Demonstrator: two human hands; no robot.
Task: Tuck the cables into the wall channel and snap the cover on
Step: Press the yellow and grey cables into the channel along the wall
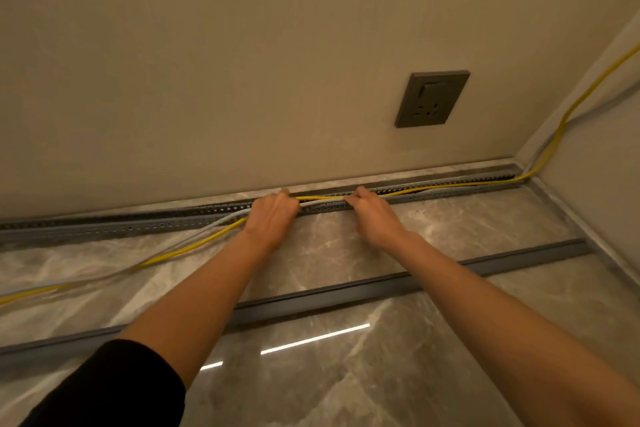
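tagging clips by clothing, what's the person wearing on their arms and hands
Both hands are bare: no gloves, rings or watch show on the left hand or the right hand. The left arm has a black sleeve pushed up above the elbow. The right forearm is uncovered as far as the frame shows; no sleeve is visible there.

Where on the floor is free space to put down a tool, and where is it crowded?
Free: bare tile between the channel and the loose cover strip, right of the right hand; also tile nearer than the strip. Crowded: left of the left hand, where the yellow cable crosses the floor.
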